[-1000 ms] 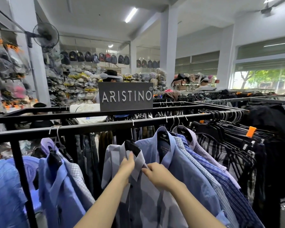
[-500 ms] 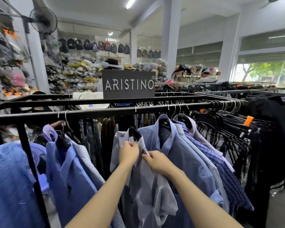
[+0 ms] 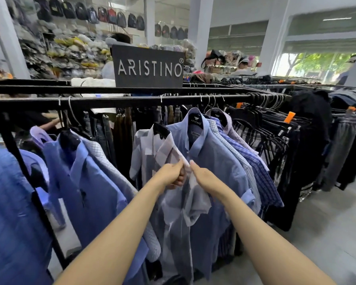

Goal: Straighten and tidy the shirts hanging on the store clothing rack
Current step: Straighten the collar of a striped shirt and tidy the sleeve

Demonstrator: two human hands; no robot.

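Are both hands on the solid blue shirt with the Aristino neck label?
No: the left hand and right hand grip the front of the pale plaid shirt hanging beside the solid blue shirt.

A black metal clothing rack (image 3: 119, 102) carried the goods, its front rail running level across the view. From it hung a row of blue shirts (image 3: 86, 182) and a pale patterned shirt (image 3: 152, 149) on black hangers (image 3: 161, 129), with dark garments (image 3: 308, 128) packed at its right end. A black ARISTINO sign (image 3: 149, 67) stood upright on the rack's rear rail.
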